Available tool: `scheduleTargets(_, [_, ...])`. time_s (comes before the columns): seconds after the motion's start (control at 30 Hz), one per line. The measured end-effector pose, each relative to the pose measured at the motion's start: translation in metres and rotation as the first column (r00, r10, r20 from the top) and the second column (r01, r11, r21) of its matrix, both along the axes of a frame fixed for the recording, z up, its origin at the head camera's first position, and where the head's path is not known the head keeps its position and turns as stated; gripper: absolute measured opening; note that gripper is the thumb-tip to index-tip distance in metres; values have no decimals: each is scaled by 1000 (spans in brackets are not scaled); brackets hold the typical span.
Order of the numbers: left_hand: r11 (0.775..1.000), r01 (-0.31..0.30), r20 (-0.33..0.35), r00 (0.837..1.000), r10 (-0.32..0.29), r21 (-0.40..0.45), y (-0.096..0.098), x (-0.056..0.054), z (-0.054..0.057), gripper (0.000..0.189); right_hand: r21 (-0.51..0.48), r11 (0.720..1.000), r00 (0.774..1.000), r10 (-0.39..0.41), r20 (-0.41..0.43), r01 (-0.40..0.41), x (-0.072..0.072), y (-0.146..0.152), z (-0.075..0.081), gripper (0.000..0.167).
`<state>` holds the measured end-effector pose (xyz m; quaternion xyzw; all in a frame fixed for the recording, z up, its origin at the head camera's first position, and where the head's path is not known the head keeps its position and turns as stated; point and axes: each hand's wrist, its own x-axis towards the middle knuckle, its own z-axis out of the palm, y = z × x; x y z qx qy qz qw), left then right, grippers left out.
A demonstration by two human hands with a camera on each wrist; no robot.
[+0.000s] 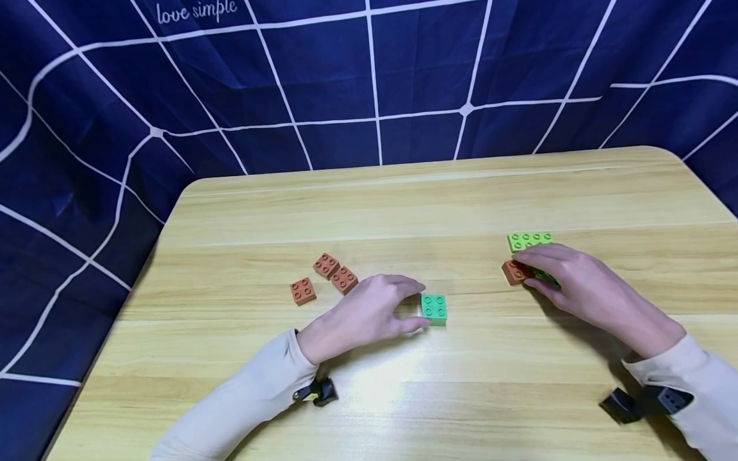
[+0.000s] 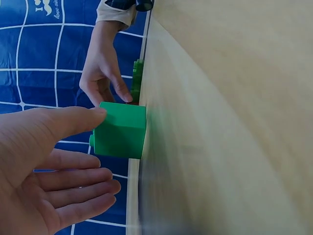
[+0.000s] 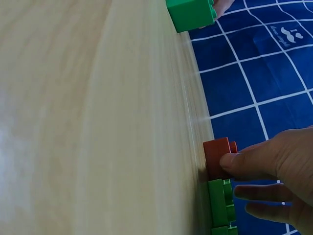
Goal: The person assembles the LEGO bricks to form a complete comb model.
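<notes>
Our square green plastic brick with four studs [image 1: 434, 305] lies at the centre of the head view on the pale wood desk [image 1: 438, 205]. Our left hand [image 1: 371, 312] is at its left edge, thumb touching, the other fingers apart; we cannot tell whether they grip it. At centre right, our right hand [image 1: 579, 282] pinches a reddish-brown plastic brick [image 1: 513, 273] between thumb and fingers, with a darker green plastic brick [image 3: 218, 203] just beside it. As we judge it, little is joined: we make out no stack, and the two held or touched bricks stand well apart. A long light-green plastic brick [image 1: 529, 239] sits above the right hand, which partly covers it. Three loose reddish-brown plastic bricks [image 1: 344, 279] lie left of centre, untouched. Behind hangs navy cloth with white lines [image 1: 328, 70].
</notes>
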<state>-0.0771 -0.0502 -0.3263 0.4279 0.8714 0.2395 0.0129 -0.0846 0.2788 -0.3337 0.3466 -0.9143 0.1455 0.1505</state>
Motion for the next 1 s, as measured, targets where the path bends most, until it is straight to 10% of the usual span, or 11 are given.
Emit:
scheduleTargets(0.73, [1000, 3, 57, 998, -2, -19, 1, -2, -2, 40, -13, 1000, 1000, 10, -24, -10, 2, -7, 3, 26])
scheduleTargets(1.0, [1000, 3, 66, 998, -3, -2, 0, -3, -2, 40, -64, 998, 999, 12, -49, -15, 2, -10, 4, 40])
